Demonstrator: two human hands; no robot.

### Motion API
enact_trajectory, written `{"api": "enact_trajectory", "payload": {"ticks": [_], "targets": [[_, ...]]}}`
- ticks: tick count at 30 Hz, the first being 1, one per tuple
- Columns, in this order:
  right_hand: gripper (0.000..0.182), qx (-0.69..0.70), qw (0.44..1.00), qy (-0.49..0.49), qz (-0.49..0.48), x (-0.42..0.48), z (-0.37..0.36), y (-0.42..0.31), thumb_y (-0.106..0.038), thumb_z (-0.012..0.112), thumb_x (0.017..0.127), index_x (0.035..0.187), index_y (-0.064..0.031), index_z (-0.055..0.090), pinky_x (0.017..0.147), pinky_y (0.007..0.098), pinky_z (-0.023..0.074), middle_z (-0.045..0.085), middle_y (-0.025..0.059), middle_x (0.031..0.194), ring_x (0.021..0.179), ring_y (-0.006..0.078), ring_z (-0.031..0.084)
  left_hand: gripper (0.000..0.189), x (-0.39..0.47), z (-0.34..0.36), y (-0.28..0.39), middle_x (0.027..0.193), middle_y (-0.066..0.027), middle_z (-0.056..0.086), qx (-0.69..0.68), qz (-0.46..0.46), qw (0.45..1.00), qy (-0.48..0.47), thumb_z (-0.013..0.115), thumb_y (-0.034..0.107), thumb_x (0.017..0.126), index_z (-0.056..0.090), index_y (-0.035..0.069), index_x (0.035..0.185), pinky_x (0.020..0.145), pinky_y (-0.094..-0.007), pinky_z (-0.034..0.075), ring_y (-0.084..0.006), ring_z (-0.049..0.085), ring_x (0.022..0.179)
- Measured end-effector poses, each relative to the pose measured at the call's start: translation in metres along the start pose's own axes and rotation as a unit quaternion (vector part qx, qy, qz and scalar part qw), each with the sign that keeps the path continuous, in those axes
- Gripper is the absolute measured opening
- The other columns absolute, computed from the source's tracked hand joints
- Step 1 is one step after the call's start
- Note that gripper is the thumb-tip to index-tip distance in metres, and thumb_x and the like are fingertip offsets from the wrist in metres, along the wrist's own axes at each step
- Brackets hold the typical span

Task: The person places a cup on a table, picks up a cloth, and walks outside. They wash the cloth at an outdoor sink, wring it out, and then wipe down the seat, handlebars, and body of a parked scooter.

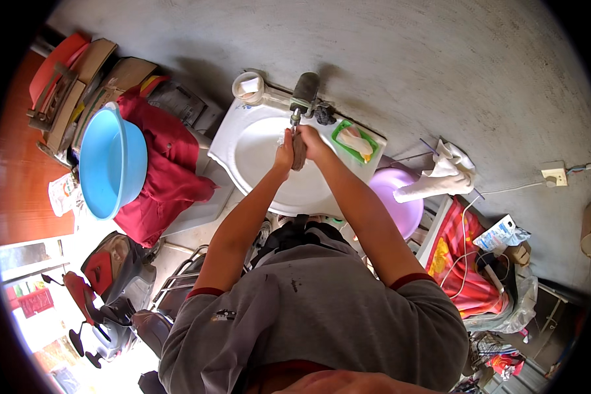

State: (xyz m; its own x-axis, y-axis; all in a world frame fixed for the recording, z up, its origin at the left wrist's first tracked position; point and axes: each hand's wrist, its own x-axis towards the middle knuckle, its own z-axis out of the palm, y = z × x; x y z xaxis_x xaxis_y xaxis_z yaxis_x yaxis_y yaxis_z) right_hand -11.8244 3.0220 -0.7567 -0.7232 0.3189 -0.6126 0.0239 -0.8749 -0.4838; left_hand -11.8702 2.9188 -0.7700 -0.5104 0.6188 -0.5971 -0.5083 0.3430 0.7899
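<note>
Both my hands are at a brownish cloth [299, 151] under the metal tap [295, 117] of a white washbasin [256, 143]. My left hand [285, 151] is on the cloth's left side, with a little white, perhaps water or foam, by its fingers. On the other side my right hand [311, 142] grips the cloth's upper part. A dark cylindrical fitting [306, 88] stands behind the tap. The basin's rim bears a round container [248, 88] at the left, a dark scrubber [324, 114], and a green soap dish [344, 143] with a pale bar or packet in it.
A blue plastic basin [111, 162] and a red cloth [165, 172] are at the left beside stacked cardboard. To the right are a purple basin [399, 207], a hanging white towel [443, 177] and a wall socket [554, 176] with a cable. A scooter [113, 276] stands lower left.
</note>
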Motion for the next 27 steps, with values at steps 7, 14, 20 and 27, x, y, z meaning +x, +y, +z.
{"api": "enact_trajectory", "payload": {"ticks": [7,14,20,27], "targets": [[0.019,-0.014,0.996,0.083,-0.029,-0.015,-0.029,-0.009,-0.026,0.047,0.094,0.092,-0.0076,0.053,0.071,0.0338,0.0490,0.058,0.0052,0.091,0.083,0.0179,0.057,0.038,-0.035,-0.031,0.029,0.107,-0.0075,0.059,-0.095,-0.013,0.993,-0.071,0.044,0.035,0.095,0.054,0.004,0.116,0.077,-0.0293,0.053,-0.0158,0.062,0.092],[0.072,-0.432,0.860,0.220,-0.158,-0.051,-0.010,-0.004,-0.048,0.069,0.075,0.131,-0.0132,0.040,0.063,0.0349,0.0522,0.058,0.0102,0.102,0.092,0.0211,0.059,0.031,-0.017,-0.050,0.008,0.106,-0.0034,0.060,-0.136,-0.012,0.989,-0.050,0.050,0.029,0.092,0.053,0.012,0.118,0.080,-0.0352,0.050,-0.0164,0.059,0.095],[0.046,-0.382,0.918,0.050,-0.090,-0.043,-0.052,0.016,-0.030,0.071,0.079,0.112,-0.0044,0.053,0.058,0.0254,0.0476,0.062,0.0045,0.078,0.063,0.0117,0.058,0.021,-0.053,-0.039,0.056,0.091,0.0013,0.059,0.004,0.051,0.999,0.018,0.056,0.026,0.088,0.061,0.012,0.103,0.067,-0.0299,0.045,-0.0108,0.054,0.081],[0.092,-0.737,0.640,0.137,-0.169,-0.079,-0.021,0.019,-0.038,0.078,0.060,0.135,-0.0108,0.031,0.096,0.0447,0.0379,0.035,0.0171,0.132,0.122,0.0325,0.039,0.020,-0.052,-0.036,0.070,0.086,0.0006,0.061,0.100,0.160,0.982,-0.029,0.056,0.022,0.089,0.063,0.006,0.100,0.072,-0.0253,0.044,-0.0081,0.054,0.081]]}}
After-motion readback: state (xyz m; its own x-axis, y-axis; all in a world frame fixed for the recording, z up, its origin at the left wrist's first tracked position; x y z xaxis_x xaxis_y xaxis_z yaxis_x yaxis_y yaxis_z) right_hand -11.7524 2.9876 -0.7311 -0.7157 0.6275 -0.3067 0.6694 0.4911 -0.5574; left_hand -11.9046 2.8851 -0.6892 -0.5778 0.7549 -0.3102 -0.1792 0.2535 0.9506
